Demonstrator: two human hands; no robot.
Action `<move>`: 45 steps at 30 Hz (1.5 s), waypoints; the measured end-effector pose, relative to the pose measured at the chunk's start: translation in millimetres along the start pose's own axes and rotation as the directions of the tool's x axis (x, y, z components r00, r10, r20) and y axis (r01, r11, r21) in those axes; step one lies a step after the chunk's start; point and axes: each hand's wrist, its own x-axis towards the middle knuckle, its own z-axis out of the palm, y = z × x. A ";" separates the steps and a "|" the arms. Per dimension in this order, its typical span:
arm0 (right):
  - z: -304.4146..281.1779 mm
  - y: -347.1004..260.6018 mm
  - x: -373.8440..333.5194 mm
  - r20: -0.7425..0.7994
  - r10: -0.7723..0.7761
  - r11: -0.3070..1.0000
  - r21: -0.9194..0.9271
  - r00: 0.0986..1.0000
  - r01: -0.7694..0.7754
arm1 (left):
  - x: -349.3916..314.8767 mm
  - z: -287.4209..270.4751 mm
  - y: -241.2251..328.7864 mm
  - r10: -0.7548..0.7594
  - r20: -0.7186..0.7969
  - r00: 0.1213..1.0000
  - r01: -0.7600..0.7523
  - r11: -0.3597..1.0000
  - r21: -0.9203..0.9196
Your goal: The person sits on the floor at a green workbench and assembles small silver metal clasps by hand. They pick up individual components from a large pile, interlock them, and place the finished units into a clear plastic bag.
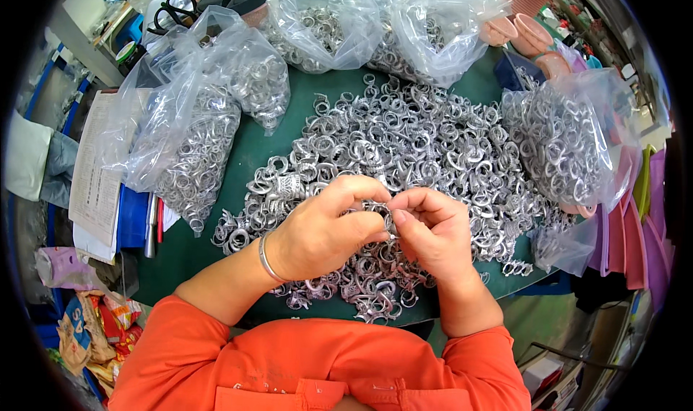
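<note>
Over the near part of a wide heap of silver-coloured metal rings point(433, 136), my two hands meet fingertip to fingertip. My left hand point(317, 230), with a bangle point(267, 259) on its wrist, has its fingers curled and closed on a small silver ring point(378, 207). From the other side, the thumb and forefinger of my right hand point(435, 234) pinch the same ring. Much of that ring is hidden behind the fingers. Loose rings lie under and around both hands, some plain, some patterned.
Clear plastic bags of rings stand on the green table point(249, 140): a left bag point(195, 151), a back bag point(317, 32) and a right bag point(559, 140). Black scissors point(173, 12) are at the back left, beyond a paper sheet point(97, 172). Pink cups point(530, 34) stand back right.
</note>
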 end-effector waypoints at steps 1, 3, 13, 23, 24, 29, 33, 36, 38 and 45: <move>-1.9 -2.0 0.9 0.005 0.030 1.000 -0.008 1.000 -0.030 | 0.4 -1.4 0.0 0.019 0.028 0.999 -0.019 1.000 0.007; -3.4 -5.4 1.6 0.019 0.089 0.996 0.010 0.996 -0.089 | 0.1 -1.9 1.3 -0.013 0.032 0.999 0.014 1.000 -0.015; -4.0 11.4 5.3 0.066 -0.608 0.719 -0.378 0.791 0.584 | 6.5 -16.1 13.7 -0.521 0.158 0.839 0.544 0.813 -0.209; 4.2 10.5 1.9 0.087 -0.606 0.688 -0.443 0.791 0.575 | 2.4 -6.6 16.8 -0.515 0.026 0.857 0.496 0.809 -0.315; 3.6 9.3 2.5 0.114 -0.615 0.663 -0.461 0.780 0.590 | 2.1 -5.6 16.6 -0.515 0.016 0.857 0.495 0.814 -0.305; -3.3 -1.0 -0.1 0.172 -0.464 0.768 -0.411 0.869 0.491 | 1.9 -4.8 16.8 -0.381 -0.030 0.924 0.376 0.921 -0.098; 1.7 -9.0 -4.7 0.265 -0.577 0.562 -0.559 0.773 0.610 | 2.4 -4.4 17.1 -0.257 -0.073 0.964 0.257 0.966 0.000; -0.2 -10.0 -5.9 0.237 -0.525 0.632 -0.535 0.817 0.561 | 2.0 -4.5 23.2 -0.194 -0.069 0.979 0.195 0.981 0.016; -3.6 -4.1 -3.2 0.187 -0.479 0.686 -0.529 0.857 0.499 | 2.0 -4.4 19.7 -0.071 -0.087 0.994 0.073 0.997 0.012; -7.3 3.2 7.6 -0.015 -0.287 0.956 0.053 0.958 0.288 | 15.1 -19.7 25.3 -0.767 0.090 0.635 0.607 0.424 -0.672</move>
